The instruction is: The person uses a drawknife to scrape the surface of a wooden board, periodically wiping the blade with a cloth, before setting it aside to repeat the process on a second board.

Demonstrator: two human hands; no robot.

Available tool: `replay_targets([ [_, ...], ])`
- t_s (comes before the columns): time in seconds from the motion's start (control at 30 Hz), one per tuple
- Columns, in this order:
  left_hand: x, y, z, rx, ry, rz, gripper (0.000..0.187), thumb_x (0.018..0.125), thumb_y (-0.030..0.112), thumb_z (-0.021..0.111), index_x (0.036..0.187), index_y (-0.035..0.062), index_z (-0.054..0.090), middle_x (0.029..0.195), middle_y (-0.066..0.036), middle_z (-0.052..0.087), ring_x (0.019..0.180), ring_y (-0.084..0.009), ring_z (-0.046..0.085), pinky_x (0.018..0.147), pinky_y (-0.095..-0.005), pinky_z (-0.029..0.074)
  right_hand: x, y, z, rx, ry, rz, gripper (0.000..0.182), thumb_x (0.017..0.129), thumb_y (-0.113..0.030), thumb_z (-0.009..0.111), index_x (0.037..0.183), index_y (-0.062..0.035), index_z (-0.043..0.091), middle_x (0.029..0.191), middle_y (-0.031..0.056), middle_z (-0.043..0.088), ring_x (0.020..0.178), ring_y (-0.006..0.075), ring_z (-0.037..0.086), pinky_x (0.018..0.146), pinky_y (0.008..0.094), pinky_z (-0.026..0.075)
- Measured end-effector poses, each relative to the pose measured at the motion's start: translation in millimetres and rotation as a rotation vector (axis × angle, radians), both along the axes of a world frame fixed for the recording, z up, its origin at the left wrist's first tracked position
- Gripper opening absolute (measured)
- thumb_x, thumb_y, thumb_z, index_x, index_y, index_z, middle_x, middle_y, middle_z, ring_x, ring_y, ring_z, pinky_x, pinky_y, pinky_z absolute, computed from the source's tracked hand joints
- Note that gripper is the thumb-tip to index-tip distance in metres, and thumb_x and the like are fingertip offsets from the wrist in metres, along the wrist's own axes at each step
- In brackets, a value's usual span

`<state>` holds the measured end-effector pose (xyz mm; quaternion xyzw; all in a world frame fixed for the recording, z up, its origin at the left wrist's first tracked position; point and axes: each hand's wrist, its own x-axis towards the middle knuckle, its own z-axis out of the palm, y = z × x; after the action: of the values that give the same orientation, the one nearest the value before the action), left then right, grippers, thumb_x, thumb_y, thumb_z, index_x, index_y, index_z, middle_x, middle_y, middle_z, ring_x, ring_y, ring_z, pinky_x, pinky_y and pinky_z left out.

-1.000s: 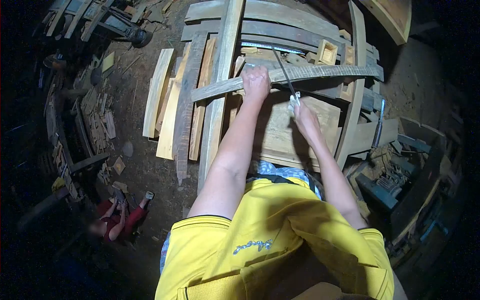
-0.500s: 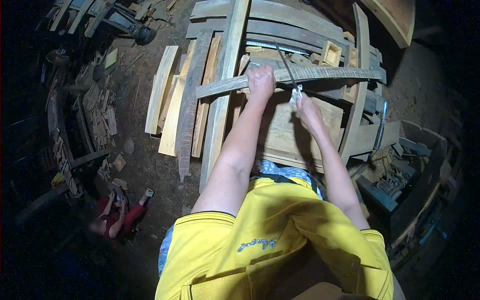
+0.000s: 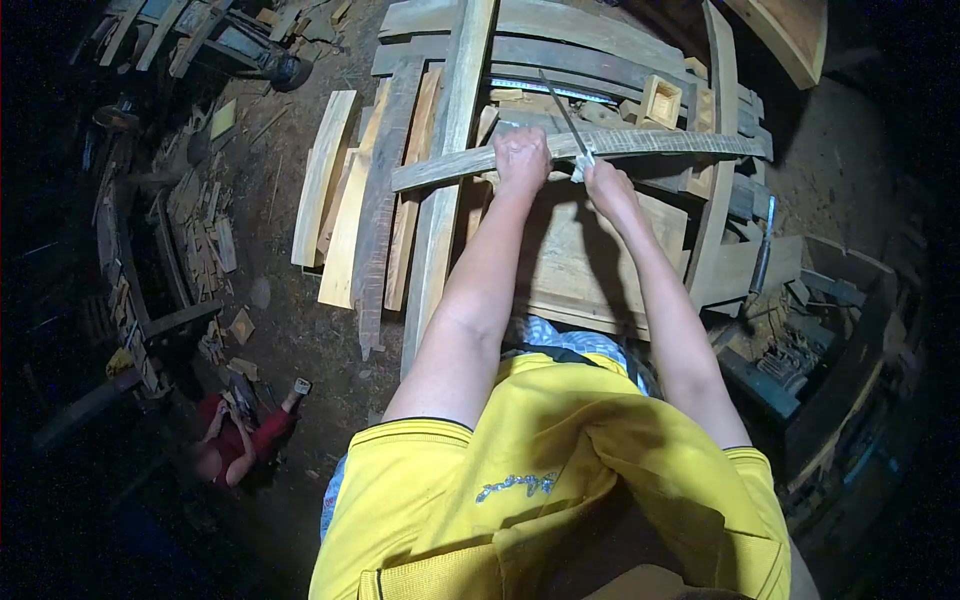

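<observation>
A long, slightly curved wooden strip (image 3: 680, 143) lies crosswise over other boards. My left hand (image 3: 522, 160) is wrapped over its left half, fingers closed on the wood. My right hand (image 3: 608, 188), just to the right, is closed round the cloth-wrapped handle (image 3: 582, 166) of a long thin blade (image 3: 563, 112). The blade points up and left across the strip, beyond its far edge. Beneath the hands is a wide flat wooden panel (image 3: 590, 265). A long upright-running board (image 3: 450, 150) passes under the strip's left part.
Loose planks (image 3: 325, 180) lie on the left. A small wooden box (image 3: 661, 102) stands behind the strip. A chisel-like tool (image 3: 765, 245) rests at right, above a bin with metal parts (image 3: 775, 375). Another person in red (image 3: 240, 440) sits on the ground at lower left.
My right hand has moved left and slightly up with the blade, closer to my left hand. My left hand and the strip stay nearly in place.
</observation>
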<state>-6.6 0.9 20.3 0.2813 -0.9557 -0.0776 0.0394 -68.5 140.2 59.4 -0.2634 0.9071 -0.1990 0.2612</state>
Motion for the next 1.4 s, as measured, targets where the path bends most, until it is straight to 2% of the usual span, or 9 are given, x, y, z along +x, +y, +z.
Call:
replay_targets([
  [0.23, 2, 0, -4, -0.038, 0.039, -0.011, 0.01, 0.069, 0.016, 0.059, 0.078, 0.0124, 0.058, 0.076, -0.005, 0.061, 0.075, -0.0212, 0.06, 0.07, -0.0391, 0.038, 34, 36, 6, -0.007, -0.074, -0.073, 0.033, 0.09, -0.028, 0.038, 0.098, -0.0009, 0.054, 0.089, 0.0287, 0.059, 0.088, 0.0453, 0.055, 0.078, 0.0524, 0.042],
  [0.43, 3, 1, -2, -0.018, 0.074, -0.048, 0.008, 0.071, 0.015, 0.056, 0.078, 0.0118, 0.058, 0.075, -0.007, 0.061, 0.076, -0.0221, 0.061, 0.07, -0.0385, 0.039, 3, -7, -2, 0.03, -0.003, -0.029, 0.034, 0.09, -0.029, 0.038, 0.101, -0.0006, 0.054, 0.09, 0.0279, 0.059, 0.091, 0.0445, 0.055, 0.078, 0.052, 0.042],
  [0.63, 6, 0, -5, -0.056, 0.009, -0.034, 0.011, 0.072, 0.015, 0.056, 0.081, 0.0097, 0.06, 0.08, -0.01, 0.063, 0.076, -0.0241, 0.062, 0.07, -0.0398, 0.041, 39, 40, -3, 0.017, -0.071, -0.09, 0.033, 0.09, -0.03, 0.036, 0.104, -0.0051, 0.052, 0.093, 0.0269, 0.059, 0.092, 0.0446, 0.055, 0.079, 0.0512, 0.042],
  [0.87, 4, 0, 3, -0.025, 0.04, -0.052, 0.012, 0.071, 0.015, 0.058, 0.081, 0.0092, 0.06, 0.082, -0.01, 0.063, 0.078, -0.025, 0.061, 0.071, -0.0396, 0.041, 10, 1, -6, -0.018, 0.039, -0.007, 0.034, 0.092, -0.029, 0.032, 0.1, -0.0016, 0.052, 0.087, 0.0283, 0.058, 0.087, 0.0455, 0.054, 0.075, 0.0523, 0.042],
  [0.97, 4, -1, -1, -0.011, -0.019, -0.03, 0.012, 0.072, 0.016, 0.058, 0.082, 0.0093, 0.059, 0.084, -0.01, 0.063, 0.08, -0.0253, 0.061, 0.073, -0.0399, 0.04, 32, 29, -1, -0.047, -0.026, -0.067, 0.032, 0.09, -0.027, 0.036, 0.098, -0.0024, 0.054, 0.088, 0.0266, 0.06, 0.086, 0.0439, 0.057, 0.077, 0.0517, 0.043],
  [1.03, 5, 1, -4, -0.062, 0.047, -0.043, 0.012, 0.073, 0.016, 0.057, 0.082, 0.0092, 0.059, 0.085, -0.011, 0.062, 0.081, -0.0254, 0.06, 0.074, -0.0403, 0.039, 40, 42, -3, -0.021, -0.007, -0.067, 0.032, 0.09, -0.027, 0.035, 0.099, -0.0029, 0.053, 0.087, 0.0267, 0.06, 0.085, 0.0442, 0.057, 0.076, 0.0519, 0.043],
  [1.2, 3, -1, -4, -0.022, 0.042, -0.069, 0.018, 0.071, 0.017, 0.06, 0.085, 0.0073, 0.057, 0.083, -0.011, 0.063, 0.079, -0.0265, 0.061, 0.071, -0.043, 0.042, 4, -4, -15, -0.026, 0.05, -0.059, 0.028, 0.089, -0.024, 0.039, 0.097, -0.0026, 0.055, 0.084, 0.027, 0.06, 0.083, 0.0441, 0.058, 0.075, 0.0522, 0.043],
  [1.3, 2, -2, -4, -0.024, 0.054, -0.064, 0.017, 0.071, 0.017, 0.059, 0.085, 0.0073, 0.057, 0.082, -0.011, 0.063, 0.079, -0.0263, 0.061, 0.071, -0.0437, 0.042, 18, 16, -13, -0.03, 0.005, -0.059, 0.029, 0.089, -0.026, 0.039, 0.101, -0.0041, 0.054, 0.087, 0.0271, 0.06, 0.085, 0.0438, 0.057, 0.076, 0.0519, 0.043],
  [1.4, 6, 0, -2, -0.054, 0.035, -0.061, 0.011, 0.073, 0.013, 0.055, 0.082, 0.0093, 0.06, 0.08, -0.01, 0.062, 0.077, -0.025, 0.062, 0.07, -0.0395, 0.042, 43, 42, 0, -0.019, -0.03, -0.079, 0.029, 0.09, -0.028, 0.038, 0.104, -0.0056, 0.051, 0.087, 0.0269, 0.06, 0.087, 0.0433, 0.057, 0.076, 0.0517, 0.043],
])
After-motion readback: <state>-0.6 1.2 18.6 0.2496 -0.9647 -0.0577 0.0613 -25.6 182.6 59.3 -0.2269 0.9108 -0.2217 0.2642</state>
